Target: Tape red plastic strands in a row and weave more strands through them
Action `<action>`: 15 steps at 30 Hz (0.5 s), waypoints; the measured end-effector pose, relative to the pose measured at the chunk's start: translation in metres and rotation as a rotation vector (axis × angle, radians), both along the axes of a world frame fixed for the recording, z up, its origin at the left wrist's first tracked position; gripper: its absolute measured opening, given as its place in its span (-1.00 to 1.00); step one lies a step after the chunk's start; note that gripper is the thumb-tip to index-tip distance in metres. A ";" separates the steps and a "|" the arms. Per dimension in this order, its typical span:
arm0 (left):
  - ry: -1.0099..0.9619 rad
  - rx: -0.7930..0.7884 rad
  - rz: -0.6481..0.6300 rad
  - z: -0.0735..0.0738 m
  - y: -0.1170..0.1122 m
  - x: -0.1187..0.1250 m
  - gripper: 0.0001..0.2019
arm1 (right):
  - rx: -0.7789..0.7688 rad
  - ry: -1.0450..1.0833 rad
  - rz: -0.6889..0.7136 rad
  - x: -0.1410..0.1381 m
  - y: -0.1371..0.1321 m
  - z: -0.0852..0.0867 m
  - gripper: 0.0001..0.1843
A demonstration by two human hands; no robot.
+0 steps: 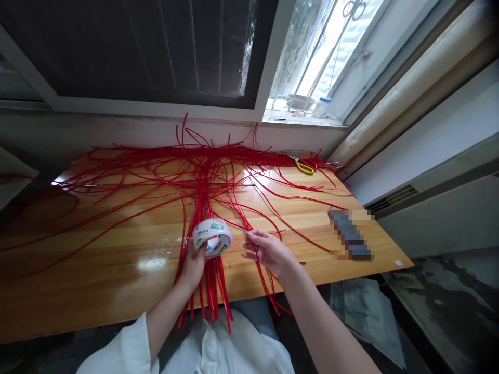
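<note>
My left hand (pixel 195 265) grips a roll of clear packing tape (pixel 212 228), its thumb inside the white printed core. A loose, crinkled piece of clear tape (pixel 171 246) shows to the left of the roll. Behind and below the roll runs a thick bundle of red plastic strands (pixel 212 285), whose cut ends hang over the table's near edge. To the right, my right hand (pixel 268 249) has its thumb and forefinger closed on a few red strands, while the other fingers are loosely curled.
More red strands (pixel 156 156) spread across the wooden table (pixel 117 270), heaped along the wall. Yellow-handled scissors (pixel 304 166) lie at the back right. A blurred dark oblong object (pixel 351 234) rests near the right edge. Beyond the table is a window (pixel 307 57).
</note>
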State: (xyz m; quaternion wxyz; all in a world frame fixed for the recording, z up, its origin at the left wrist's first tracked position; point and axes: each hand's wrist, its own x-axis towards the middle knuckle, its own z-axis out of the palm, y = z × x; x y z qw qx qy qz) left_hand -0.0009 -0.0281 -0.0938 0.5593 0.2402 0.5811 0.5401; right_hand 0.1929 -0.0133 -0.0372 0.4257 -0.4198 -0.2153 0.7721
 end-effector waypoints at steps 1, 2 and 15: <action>0.003 0.006 -0.005 0.000 0.000 0.000 -0.45 | 0.004 -0.037 -0.030 -0.006 -0.001 -0.003 -0.70; 0.004 0.007 -0.008 -0.001 0.000 0.000 -0.45 | 0.010 -0.064 -0.079 -0.012 0.000 -0.004 -0.67; -0.065 -0.028 0.022 -0.003 0.001 -0.001 -0.43 | 0.408 -0.937 0.110 -0.032 0.086 -0.002 -0.78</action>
